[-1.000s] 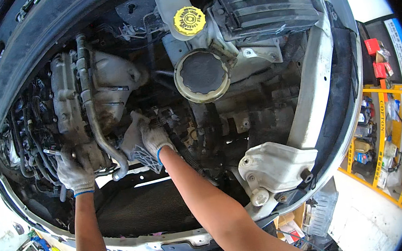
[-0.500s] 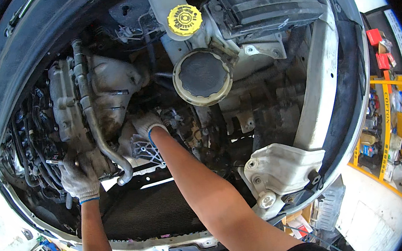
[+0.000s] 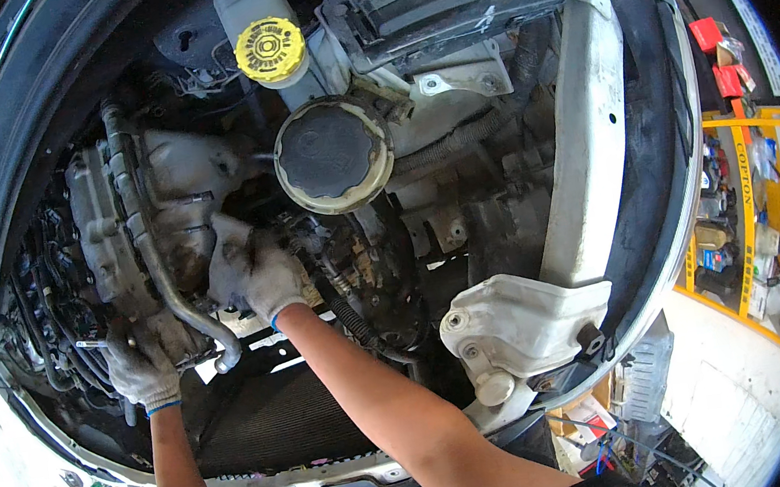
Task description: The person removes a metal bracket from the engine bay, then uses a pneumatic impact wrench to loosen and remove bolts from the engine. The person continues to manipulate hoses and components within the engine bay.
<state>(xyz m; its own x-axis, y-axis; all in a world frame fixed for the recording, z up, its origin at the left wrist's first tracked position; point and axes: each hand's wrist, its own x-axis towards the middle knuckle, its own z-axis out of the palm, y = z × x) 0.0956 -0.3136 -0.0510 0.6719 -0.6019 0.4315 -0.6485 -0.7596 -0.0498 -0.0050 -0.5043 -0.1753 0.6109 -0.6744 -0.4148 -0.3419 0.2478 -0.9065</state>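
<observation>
At the left, a short pale metal piece [image 3: 91, 344] sticks out just beside the gloved left hand [image 3: 143, 369]. The fingers of this hand are bent over the lower part of the engine [image 3: 102, 215] — whether they grip the metal piece, I am not able to say. Next comes a curved metal pipe [image 3: 160, 276], which runs between the two hands. The gloved right hand [image 3: 266, 276] reaches down beside the engine; its fingertips are hidden, so its grip stays unclear. Further right, the yellow cap [image 3: 270, 50] bears a ring of dark lettering, and the yellow rack [image 3: 747, 200] carries black letters on its post.
</observation>
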